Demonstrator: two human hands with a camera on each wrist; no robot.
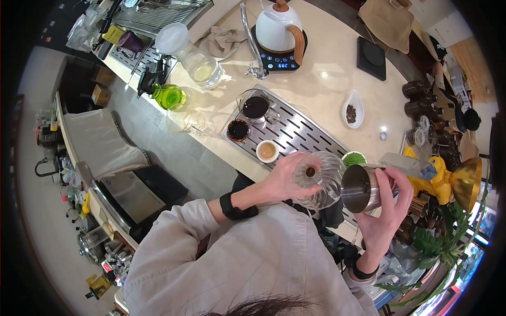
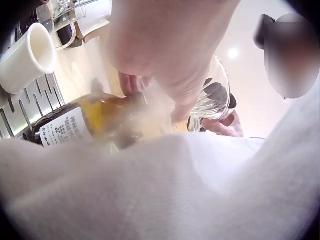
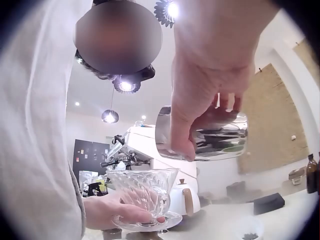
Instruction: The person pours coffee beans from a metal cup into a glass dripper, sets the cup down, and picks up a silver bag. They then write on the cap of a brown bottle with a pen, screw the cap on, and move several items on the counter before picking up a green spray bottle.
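My left hand (image 1: 282,176) grips a clear ribbed glass dripper (image 1: 318,179) by its base, tilted toward me above the counter edge. The dripper (image 3: 142,192) also shows in the right wrist view, with left fingers (image 3: 117,212) curled under it. My right hand (image 1: 387,210) holds a shiny steel cup (image 1: 363,188) just right of the dripper, its open mouth turned to the dripper. In the right wrist view the steel cup (image 3: 207,137) hangs above the dripper's rim. The left wrist view shows the glass dripper (image 2: 212,100) past my left hand (image 2: 170,45).
A slotted steel drip tray (image 1: 300,134) carries a glass server of dark coffee (image 1: 255,107), a dark cup (image 1: 238,129) and a white cup (image 1: 267,151). A white kettle (image 1: 278,27), a dish of beans (image 1: 352,112), a black scale (image 1: 371,58) and a yellow grinder (image 1: 448,181) stand around.
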